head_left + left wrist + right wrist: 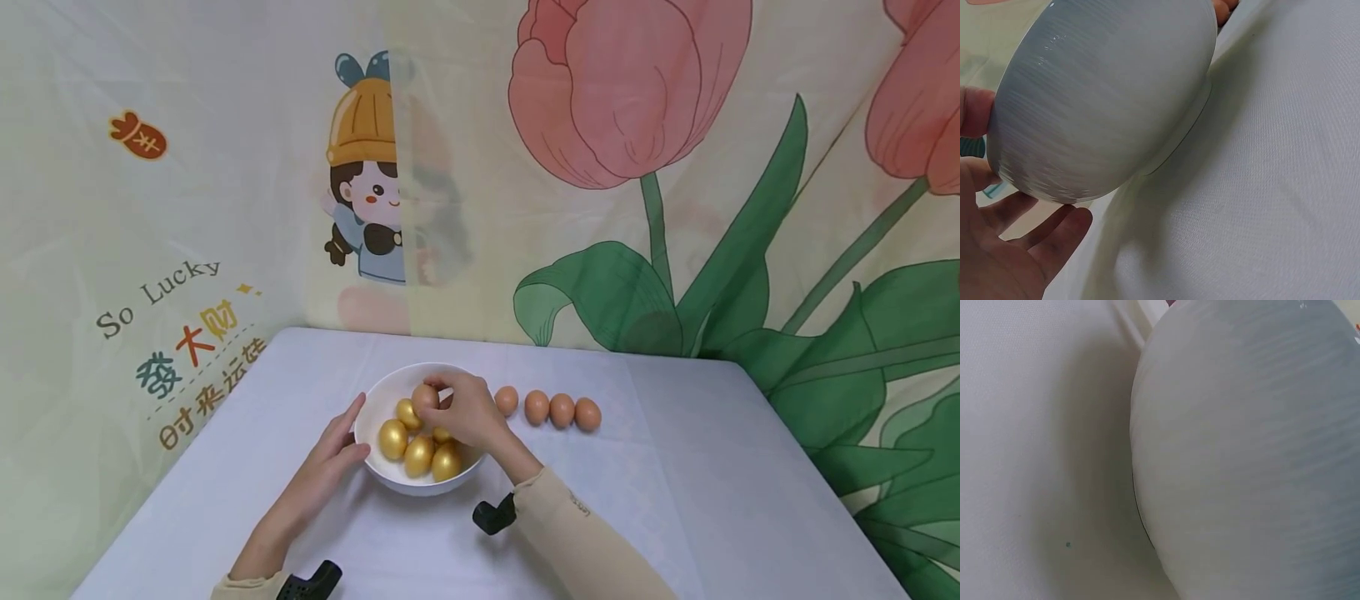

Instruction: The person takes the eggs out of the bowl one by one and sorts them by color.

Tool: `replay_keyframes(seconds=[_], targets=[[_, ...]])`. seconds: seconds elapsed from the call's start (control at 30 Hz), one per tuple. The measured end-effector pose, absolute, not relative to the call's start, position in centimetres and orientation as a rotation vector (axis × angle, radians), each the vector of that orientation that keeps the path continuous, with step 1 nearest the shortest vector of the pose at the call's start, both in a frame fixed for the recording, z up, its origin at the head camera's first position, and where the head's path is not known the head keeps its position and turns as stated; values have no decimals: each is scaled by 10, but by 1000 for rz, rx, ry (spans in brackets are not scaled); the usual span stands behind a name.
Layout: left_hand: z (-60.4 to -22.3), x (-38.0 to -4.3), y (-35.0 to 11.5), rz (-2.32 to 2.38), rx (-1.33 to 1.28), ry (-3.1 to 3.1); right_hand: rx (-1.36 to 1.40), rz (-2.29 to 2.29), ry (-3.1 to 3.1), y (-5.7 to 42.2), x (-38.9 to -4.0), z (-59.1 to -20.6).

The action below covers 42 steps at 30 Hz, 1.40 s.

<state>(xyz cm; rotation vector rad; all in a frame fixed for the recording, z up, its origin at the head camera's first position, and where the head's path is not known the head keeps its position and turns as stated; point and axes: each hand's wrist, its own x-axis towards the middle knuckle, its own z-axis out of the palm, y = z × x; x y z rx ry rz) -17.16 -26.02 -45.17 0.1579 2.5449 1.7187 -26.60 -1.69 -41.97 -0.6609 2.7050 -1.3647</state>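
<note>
A white bowl (367, 421) with several gold eggs (418, 456) in it stands on the table. Over its far side, my right hand (468, 412) pinches a brown egg (424, 397) between thumb and fingers, above the gold ones. My left hand (333, 446) rests against the bowl's left side, fingers and thumb spread along the outside near the rim. The left wrist view shows those fingertips (1079, 219) at the bowl's outer wall (1110, 94). Only the outer wall (1241, 450) and table show in the right wrist view; the right hand is out of sight there.
Several brown eggs (561, 410) lie in a row right of the bowl, the nearest one beside my right hand. A white cloth (660, 500) covers the table. Behind it hangs a printed backdrop (465, 308) with tulips and a cartoon child.
</note>
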Motion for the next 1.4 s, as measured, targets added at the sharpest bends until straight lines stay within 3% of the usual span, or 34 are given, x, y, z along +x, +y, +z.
replay_keyframes(seconds=[0.73,1.4], targets=[[-453,-171,-259,1697,94,2539,-632,-1633,2563,3,-257,-418],[-452,-174,-257,1712,108,2529,-554,-1616,2668,128,-241,-379]])
